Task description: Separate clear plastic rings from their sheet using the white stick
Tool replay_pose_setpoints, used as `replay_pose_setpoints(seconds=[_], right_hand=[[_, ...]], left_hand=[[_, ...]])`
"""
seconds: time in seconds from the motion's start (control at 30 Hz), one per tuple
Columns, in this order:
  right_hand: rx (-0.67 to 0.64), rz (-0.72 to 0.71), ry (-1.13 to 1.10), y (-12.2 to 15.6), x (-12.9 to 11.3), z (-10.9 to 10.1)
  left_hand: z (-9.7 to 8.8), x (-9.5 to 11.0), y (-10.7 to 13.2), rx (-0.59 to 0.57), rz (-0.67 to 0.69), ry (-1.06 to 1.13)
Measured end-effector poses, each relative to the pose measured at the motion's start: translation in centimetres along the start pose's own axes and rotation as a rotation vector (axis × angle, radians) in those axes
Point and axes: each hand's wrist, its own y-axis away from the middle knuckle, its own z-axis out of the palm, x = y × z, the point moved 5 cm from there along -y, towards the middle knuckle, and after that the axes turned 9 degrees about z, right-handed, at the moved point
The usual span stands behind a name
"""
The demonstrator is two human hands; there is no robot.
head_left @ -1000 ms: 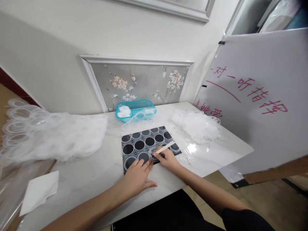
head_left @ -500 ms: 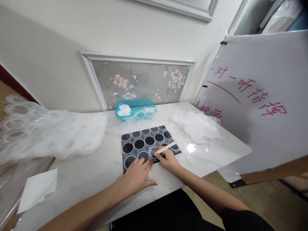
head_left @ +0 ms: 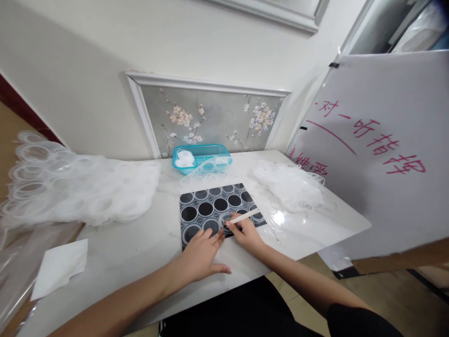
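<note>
White marble-look table (head_left: 133, 248) set against a cream wall with a floral panel (head_left: 213, 119). Black mat (head_left: 213, 210) printed with circles near the front edge. Left hand (head_left: 201, 252) flat, fingers spread, pressing the mat's near edge. Right hand (head_left: 245, 233) closed around a thin white stick (head_left: 244, 216), tip on the mat. Whiteboard (head_left: 386, 150) at right.

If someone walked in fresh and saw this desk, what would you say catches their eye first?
Probably the black mat patterned with circles at the table's centre, where the left hand presses flat and the right hand works a thin white stick. Next, the heaps of clear plastic rings at left, and the whiteboard with red writing at right.
</note>
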Motion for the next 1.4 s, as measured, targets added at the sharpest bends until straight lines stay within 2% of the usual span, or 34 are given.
replay_pose_setpoints(seconds=[0.2,0.33,0.47,0.57,0.67,0.73,0.8,0.87,0.97,1.1,1.27,1.4], right_hand=[[-0.028,-0.035,0.021,0.1,-0.5,-0.1],[-0.048,-0.089,0.201,1.0,-1.2,0.5],[-0.028,-0.213,0.395,1.2,-1.7,0.7],[0.063,-0.223,0.484,-1.5,-1.5,-1.4],[0.319,-0.006,0.441,-5.3,-0.8,-5.2],[0.343,0.035,0.350,-6.3,-1.1,-5.9],[0.191,-0.060,0.237,-5.7,-2.0,-4.2],[-0.024,-0.175,0.118,-3.9,-3.0,-1.4],[-0.200,-0.206,-0.056,-1.2,-3.5,1.9],[-0.219,-0.133,-0.152,-0.5,-2.6,2.9],[-0.228,-0.149,-0.133,-1.0,-2.1,2.8],[-0.215,-0.179,-0.049,-0.2,-2.3,2.9]], left_hand=[[0.0,0.0,0.0,0.005,-0.002,-0.006],[-0.2,0.1,-0.1,0.016,0.020,-0.005],[-0.3,0.1,-0.1,0.015,0.020,0.006],[-0.1,-0.2,-0.1,-0.012,0.008,0.019],[-0.1,-0.3,0.2,-0.018,0.015,0.049],[-0.4,-0.2,0.6,-0.011,0.042,0.060],[-0.9,0.1,1.2,0.007,0.052,0.046],[-1.2,0.4,2.1,0.019,0.027,0.018],[-1.1,0.5,3.4,0.010,-0.035,-0.017],[-0.6,0.5,4.3,0.046,-0.039,-0.023],[-0.2,0.2,4.1,0.094,-0.034,-0.012],[-0.3,-0.1,4.0,0.093,-0.046,0.033]])
